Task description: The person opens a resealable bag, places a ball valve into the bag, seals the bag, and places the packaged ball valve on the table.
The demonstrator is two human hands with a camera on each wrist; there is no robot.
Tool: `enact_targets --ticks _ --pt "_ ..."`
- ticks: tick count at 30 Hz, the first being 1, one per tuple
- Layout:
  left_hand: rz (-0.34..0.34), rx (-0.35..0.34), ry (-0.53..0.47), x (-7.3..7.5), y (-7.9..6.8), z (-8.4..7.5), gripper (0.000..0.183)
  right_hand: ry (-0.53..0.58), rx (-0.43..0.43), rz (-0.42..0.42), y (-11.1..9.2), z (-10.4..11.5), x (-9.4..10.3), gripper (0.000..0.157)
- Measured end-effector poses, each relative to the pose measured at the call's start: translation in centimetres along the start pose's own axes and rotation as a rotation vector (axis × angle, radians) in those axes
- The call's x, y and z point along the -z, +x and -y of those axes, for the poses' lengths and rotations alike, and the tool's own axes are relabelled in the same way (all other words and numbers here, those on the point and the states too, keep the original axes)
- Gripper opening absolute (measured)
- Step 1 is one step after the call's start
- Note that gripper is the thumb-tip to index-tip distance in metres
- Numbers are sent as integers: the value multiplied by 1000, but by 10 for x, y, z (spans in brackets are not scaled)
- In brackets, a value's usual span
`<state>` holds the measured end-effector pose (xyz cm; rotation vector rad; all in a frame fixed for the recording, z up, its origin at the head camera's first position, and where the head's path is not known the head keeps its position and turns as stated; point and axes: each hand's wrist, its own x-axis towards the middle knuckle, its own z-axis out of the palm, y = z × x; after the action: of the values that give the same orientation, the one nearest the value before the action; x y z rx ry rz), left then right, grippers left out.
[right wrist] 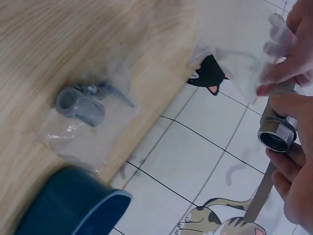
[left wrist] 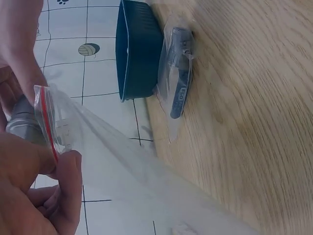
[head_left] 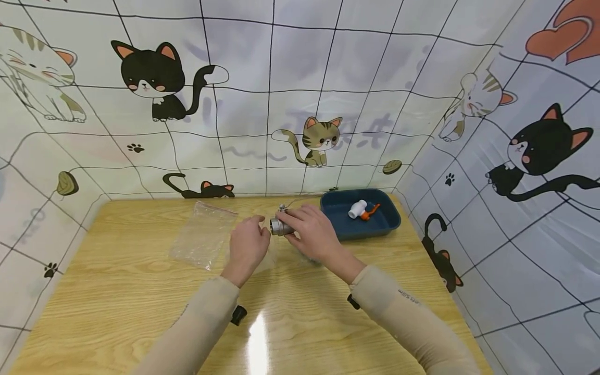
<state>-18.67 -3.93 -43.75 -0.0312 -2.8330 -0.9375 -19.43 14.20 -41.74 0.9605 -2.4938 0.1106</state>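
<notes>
My right hand [head_left: 311, 229] grips a silver metal ball valve [head_left: 280, 227]. In the right wrist view the threaded end of the metal body [right wrist: 276, 134] shows, with a long flat lever [right wrist: 259, 198] reaching past the fingers. Just left of it, my left hand [head_left: 250, 242] pinches a clear zip bag [left wrist: 142, 159] by its red-striped mouth, close to the valve. The bag hangs down limp. Another grey valve [right wrist: 88, 107], with a dark handle, lies inside a clear bag on the table near the right hand.
A dark blue bin [head_left: 361, 234] stands at the back right, with a white plastic valve [head_left: 358, 209] with an orange handle in it. Another clear zip bag [head_left: 201, 237] lies flat to the left on the wooden table [head_left: 117, 291]. Cat-printed sheeting [head_left: 244, 114] rises behind.
</notes>
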Motion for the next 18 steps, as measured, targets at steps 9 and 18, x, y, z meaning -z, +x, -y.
enact_targets --ticks 9,18 --pt "-9 32 -37 -3 2 3 29 -84 69 9 -3 6 -5 59" --pt "-30 48 -56 -3 2 8 26 -104 137 32 -5 7 -9 52"
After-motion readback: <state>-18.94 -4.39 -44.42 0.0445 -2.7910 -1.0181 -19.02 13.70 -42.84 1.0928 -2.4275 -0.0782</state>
